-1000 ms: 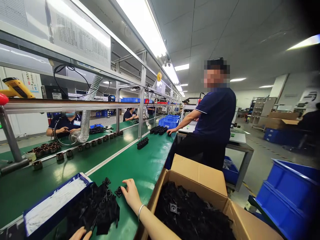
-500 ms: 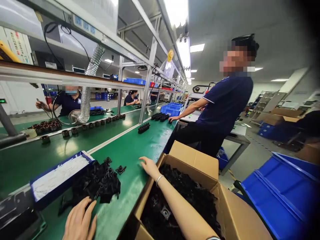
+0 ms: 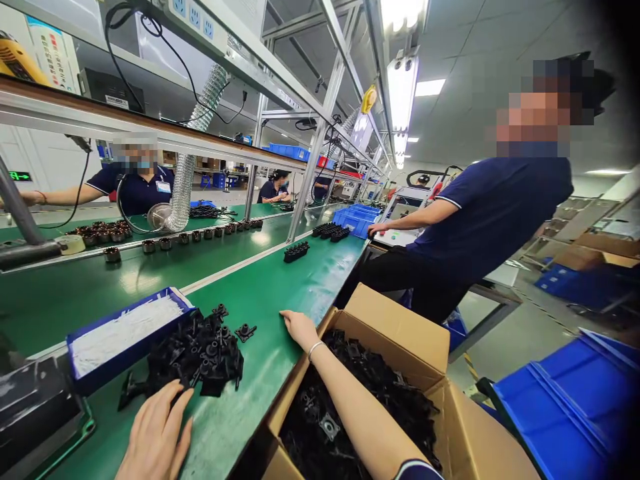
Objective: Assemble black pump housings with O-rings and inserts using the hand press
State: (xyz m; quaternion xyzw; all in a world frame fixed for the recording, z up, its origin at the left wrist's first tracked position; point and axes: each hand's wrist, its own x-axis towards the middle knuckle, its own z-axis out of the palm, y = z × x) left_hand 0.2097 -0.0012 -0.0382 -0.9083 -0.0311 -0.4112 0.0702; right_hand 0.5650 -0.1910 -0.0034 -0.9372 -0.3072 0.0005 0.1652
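My left hand (image 3: 159, 427) rests low over the green bench (image 3: 260, 293), fingers spread and nothing held in it. Its fingertips are at the near edge of a heap of black plastic parts (image 3: 200, 353); whether they touch it I cannot tell. One loose black part (image 3: 245, 332) lies just right of the heap. My right hand (image 3: 300, 330) is over the bench's front edge, index finger stretched out and no object visible in it. Below my right forearm stands an open cardboard box (image 3: 400, 327) full of similar black parts (image 3: 370, 373).
Beside the heap sits a blue tray (image 3: 133, 343) of white strips. Black part rows (image 3: 330, 231) and blue bins (image 3: 356, 220) stand farther along. A co-worker (image 3: 495, 213) leans at the bench on the right; another person (image 3: 143, 187) sits across. A blue crate (image 3: 570, 400) is at right.
My right hand's fingers have drawn closer together. The left hand stays near the heap. The right co-worker leans farther back, and the person across has stretched an arm out to the left.
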